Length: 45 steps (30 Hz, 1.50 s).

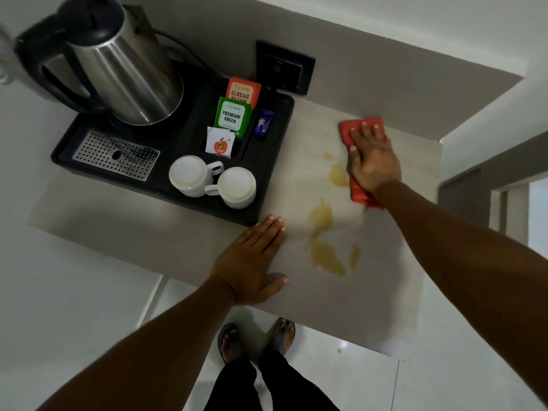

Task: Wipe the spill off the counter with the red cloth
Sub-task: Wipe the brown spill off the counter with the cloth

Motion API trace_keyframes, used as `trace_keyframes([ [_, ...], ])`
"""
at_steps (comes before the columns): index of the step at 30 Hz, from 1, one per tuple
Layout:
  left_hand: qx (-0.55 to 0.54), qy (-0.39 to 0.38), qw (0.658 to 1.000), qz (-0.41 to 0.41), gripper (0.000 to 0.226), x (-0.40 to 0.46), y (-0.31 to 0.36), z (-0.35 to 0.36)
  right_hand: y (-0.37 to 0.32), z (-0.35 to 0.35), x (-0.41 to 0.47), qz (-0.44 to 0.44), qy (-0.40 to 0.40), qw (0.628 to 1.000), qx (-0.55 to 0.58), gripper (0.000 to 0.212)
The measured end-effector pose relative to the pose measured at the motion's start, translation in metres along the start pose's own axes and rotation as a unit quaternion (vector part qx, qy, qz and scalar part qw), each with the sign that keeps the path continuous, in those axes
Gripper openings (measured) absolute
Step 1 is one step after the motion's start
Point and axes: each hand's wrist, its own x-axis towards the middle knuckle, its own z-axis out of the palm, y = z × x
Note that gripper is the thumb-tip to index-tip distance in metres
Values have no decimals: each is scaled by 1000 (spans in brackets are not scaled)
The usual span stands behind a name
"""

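Note:
A yellowish spill [324, 250] lies in several patches on the pale counter [370, 292], from the middle toward the front. My right hand [372, 160] presses flat on the red cloth [345, 127] at the far right of the counter, just right of the upper spill patch [338, 175]. The cloth shows beyond my fingertips and again under my wrist. My left hand [252, 259] rests flat and open on the counter, left of the largest patches, not touching them.
A black tray [275, 161] fills the counter's left side, holding a steel kettle [124, 72], two upturned white cups [213, 182] and tea sachets [234, 114]. A black wall socket [284, 68] sits behind. A small drop [339, 350] lies near the front edge.

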Motion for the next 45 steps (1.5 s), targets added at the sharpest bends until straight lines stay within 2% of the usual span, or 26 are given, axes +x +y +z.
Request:
trace_keyframes([
  [3,2,-5,1000,-1,95,0,-1,1,-7,7,-9,-116,-54,991,-24,55],
  [6,-4,-4,1000,1,95,0,-1,2,32,-6,-37,-195,-54,979,-19,52],
  [9,-6,6,1000,2,95,1,-1,2,48,-14,-30,-146,-34,989,-4,52],
  [13,-10,-10,1000,-1,95,-1,0,1,2,-5,16,-96,-26,995,-4,53],
  [17,-15,-5,1000,0,94,-1,0,0,-40,11,36,-142,-43,989,2,49],
  [21,-16,8,1000,1,94,-1,-2,3,-17,8,-15,-241,-69,968,-5,47],
  [23,-11,13,1000,7,94,0,-3,4,12,-2,-30,-226,-65,972,-4,49],
  [25,-9,11,1000,6,95,-1,-2,5,24,-10,-20,-168,-63,984,-6,53],
  [27,-9,1,1000,3,95,-1,-2,4,15,-12,2,-125,-58,990,-11,57],
  [30,-14,4,1000,2,95,-1,-3,3,-16,-2,30,-111,-48,993,-15,56],
  [34,-10,1,1000,1,95,0,0,1,-49,13,14,-188,-63,980,-18,47],
  [38,-15,10,1000,4,94,-1,-2,1,-22,10,-52,-262,-73,962,-16,47],
  [41,-9,18,1000,12,94,-1,-2,3,9,-4,-52,-209,-67,976,-14,50],
  [45,-7,8,1000,12,94,0,-3,2,-18,-2,-5,-129,-56,990,4,55],
])
